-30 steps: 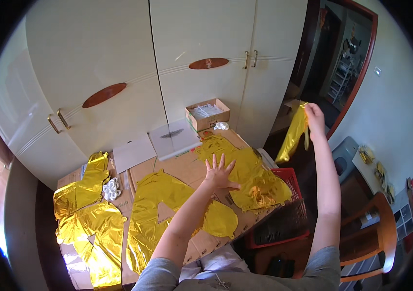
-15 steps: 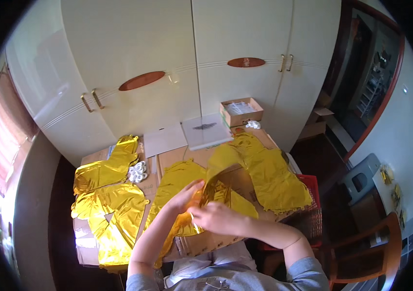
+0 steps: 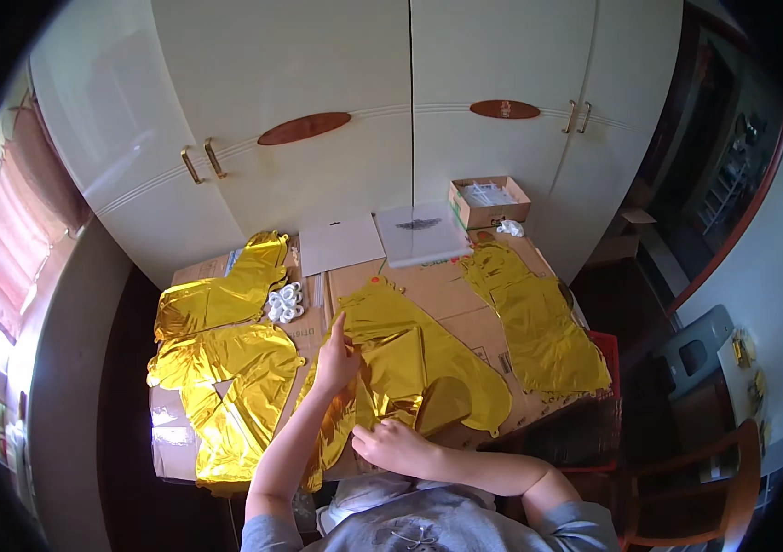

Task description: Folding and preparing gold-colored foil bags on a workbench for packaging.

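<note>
A gold foil piece (image 3: 447, 354), partly overlapped by folded foil, lies mid-worktop (image 3: 451, 299) near the front edge; how many layers it has, I cannot tell. Over its left part, the left hand (image 3: 336, 363) has its grip loose, forefinger straight and thumb spread away. The right hand (image 3: 396, 446) is curled at the near side, thumb and forefinger drawn together (whether they pinch foil cannot be told). Two gold pieces lie leftward, one (image 3: 221, 299) behind the other (image 3: 230, 391); another (image 3: 539, 317) lies right, beyond a strip of bare cardboard, its corner reaching the worktop's right edge. The cardboard carries some printing. Behind lie one white bundle (image 3: 285, 302), a plain grey sheet (image 3: 343, 245), a clear sheet (image 3: 419, 244) with a dark emblem, and one open box (image 3: 490, 216) of white pieces, against a cabinet (image 3: 318, 55) showing four handles.
</note>
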